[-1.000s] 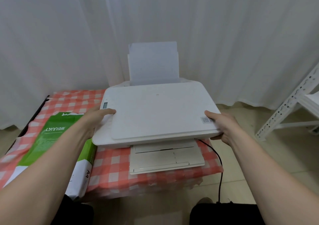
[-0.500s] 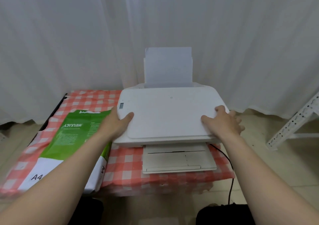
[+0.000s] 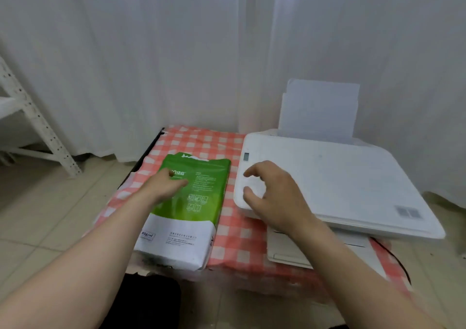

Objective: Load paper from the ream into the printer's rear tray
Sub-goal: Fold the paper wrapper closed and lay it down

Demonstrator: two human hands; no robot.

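Note:
A green and white wrapped paper ream [image 3: 191, 217] lies on the left half of the checked table. My left hand [image 3: 164, 185] rests on its green top with fingers stretched forward, holding nothing. A white printer [image 3: 340, 182] stands on the right half, with white sheets [image 3: 319, 110] upright in its rear tray. My right hand [image 3: 274, 197] hovers over the printer's front left corner, fingers loosely curled and empty. The printer's output tray [image 3: 287, 250] sticks out at the front, partly hidden by my right forearm.
A red and white checked cloth [image 3: 237, 243] covers the low table. White curtains hang behind. A white perforated metal rack [image 3: 37, 127] stands at the left on the tiled floor. A black cable [image 3: 401, 260] drops off the table's right edge.
Both hands have let go of the printer's sides and moved left. The left one now lies on the ream, the right one is over the printer's left corner. My view has turned left.

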